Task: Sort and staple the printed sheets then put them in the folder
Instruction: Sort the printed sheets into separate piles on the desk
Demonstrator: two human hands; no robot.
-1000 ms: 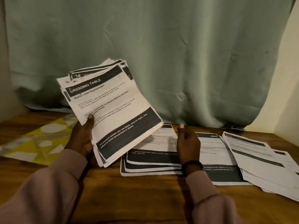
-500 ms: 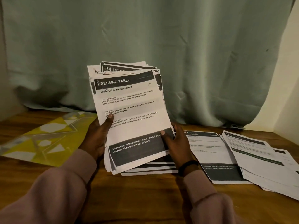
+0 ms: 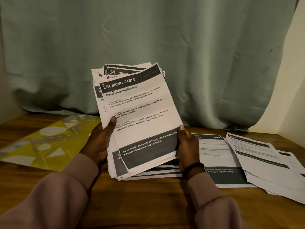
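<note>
White printed sheets, a thick uneven stack (image 3: 140, 123), stand almost upright between my two hands, above the worktop (image 3: 148, 204). The long axis of the stack goes up and a little to the right, away from me. My left hand (image 3: 100, 142) holds the left edge from behind, with the thumb pressed on the front page. My right hand (image 3: 188, 149) grips the lower right edge, its fingers (image 3: 181, 129) curled round the paper, and it is nearer to the sorted piles.

The top page reads "DRESSING TABLE", and I judge it must go next to one pile. One pile (image 3: 221, 162) lies flat just right of my right wrist, another pile (image 3: 264, 159) further right, overlapping it. More sheets lie under the stack. The yellow folder (image 3: 41, 142) lies flat to the left, well apart from them. I see no stapler. Nothing stands between the stack and the piles.
</note>
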